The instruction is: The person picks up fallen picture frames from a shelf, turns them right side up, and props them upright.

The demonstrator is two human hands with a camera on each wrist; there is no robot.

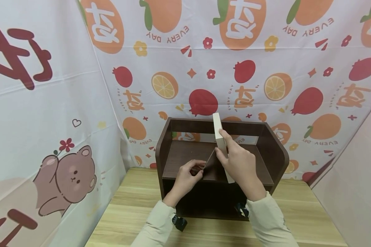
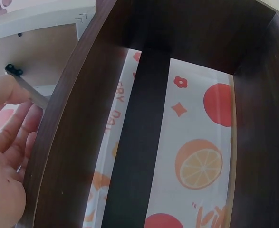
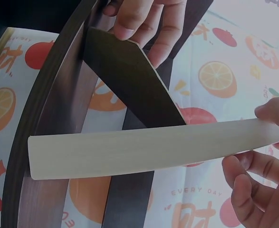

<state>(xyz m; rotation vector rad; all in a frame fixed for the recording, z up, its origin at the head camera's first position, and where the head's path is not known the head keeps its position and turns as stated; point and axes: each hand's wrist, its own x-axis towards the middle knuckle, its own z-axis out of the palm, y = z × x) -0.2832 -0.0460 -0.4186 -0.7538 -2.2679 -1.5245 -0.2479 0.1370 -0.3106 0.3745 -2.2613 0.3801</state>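
A white-edged photo frame (image 1: 219, 133) stands nearly edge-on above the dark brown desktop shelf (image 1: 179, 154). My right hand (image 1: 239, 161) grips the frame by its side, thumb on one face and fingers across the edge. Out from its back slants a thin fold-out stand leg (image 3: 129, 71), dark in the right wrist view. The fingertips of my left hand (image 1: 187, 175) pinch the free end of that leg. In the left wrist view the frame's beige back (image 2: 44, 57) shows, with a small black hinge (image 2: 14, 70) on the leg. The frame's front is hidden.
The shelf has raised side panels (image 1: 278, 154) and a back rail (image 1: 191, 126), with a dark lower compartment (image 1: 207, 197). It stands on a light wooden table (image 1: 136, 202). Fruit-patterned cloth (image 1: 179, 58) hangs behind, and a bear-printed cloth (image 1: 74, 175) at the left.
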